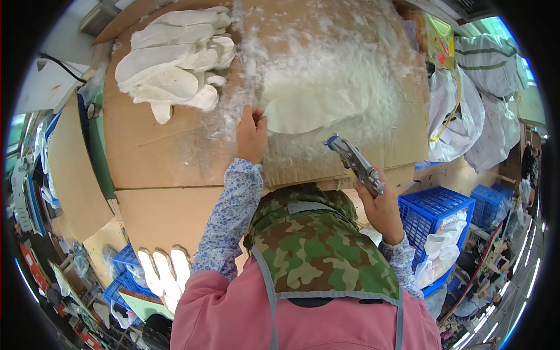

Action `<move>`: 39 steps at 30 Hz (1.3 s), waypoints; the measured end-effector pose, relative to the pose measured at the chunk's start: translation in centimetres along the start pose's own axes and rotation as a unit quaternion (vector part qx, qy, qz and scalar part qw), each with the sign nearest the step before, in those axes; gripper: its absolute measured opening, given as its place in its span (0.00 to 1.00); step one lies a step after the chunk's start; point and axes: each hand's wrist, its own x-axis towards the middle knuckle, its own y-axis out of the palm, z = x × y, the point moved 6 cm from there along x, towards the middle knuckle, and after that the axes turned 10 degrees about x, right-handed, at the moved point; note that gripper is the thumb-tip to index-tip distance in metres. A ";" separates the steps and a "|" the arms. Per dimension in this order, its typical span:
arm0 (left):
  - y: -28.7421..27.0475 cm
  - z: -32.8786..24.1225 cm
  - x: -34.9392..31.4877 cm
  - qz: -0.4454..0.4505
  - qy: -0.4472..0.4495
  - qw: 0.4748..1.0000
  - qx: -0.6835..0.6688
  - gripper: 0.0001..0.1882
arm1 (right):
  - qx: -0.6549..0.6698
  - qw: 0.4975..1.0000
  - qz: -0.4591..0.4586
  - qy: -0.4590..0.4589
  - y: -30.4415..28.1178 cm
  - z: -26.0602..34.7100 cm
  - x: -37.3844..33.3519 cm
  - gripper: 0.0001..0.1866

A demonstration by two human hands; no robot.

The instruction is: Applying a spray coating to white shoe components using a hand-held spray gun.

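A pale, foot-shaped insole (318,106) lies flat on the cardboard sheet (169,154), amid white spray residue. At its left end my left hand (252,135) is closed, thumb and fingertips pinching its edge. My right hand (380,205) is wrapped round the grip of a metal spray gun (357,160) with a blue ring at its nozzle. The nozzle points up and left toward the insole, held a little apart from its lower right edge. Left of my left hand, several white insoles (157,73) are heaped in overlapping layers on the cardboard.
Long white pieces (164,274) stand by my left arm. A blue plastic crate (429,213) holding white bags sits to my right. White sacks (458,116) and a yellow hose (454,102) hang past the cardboard's right edge. A cardboard panel (73,169) stands at the left.
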 end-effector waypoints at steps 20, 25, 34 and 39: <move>-10.6 -3.1 -6.5 -0.118 -0.036 0.964 -0.236 0.10 | 0.098 0.989 -0.108 0.015 -7.1 -4.3 0.5 0.11; -18.0 3.3 -13.5 -0.209 -0.105 0.960 -0.156 0.11 | 0.087 0.996 -0.026 0.026 -6.4 -3.8 2.3 0.15; -21.3 9.2 -29.2 -0.356 -0.237 0.883 -0.191 0.11 | 0.018 0.994 0.096 -0.055 -1.6 -0.2 5.3 0.16; -13.6 10.6 -40.1 -0.418 -0.370 0.759 -0.333 0.11 | 0.010 0.983 0.170 -0.068 0.5 0.8 6.6 0.14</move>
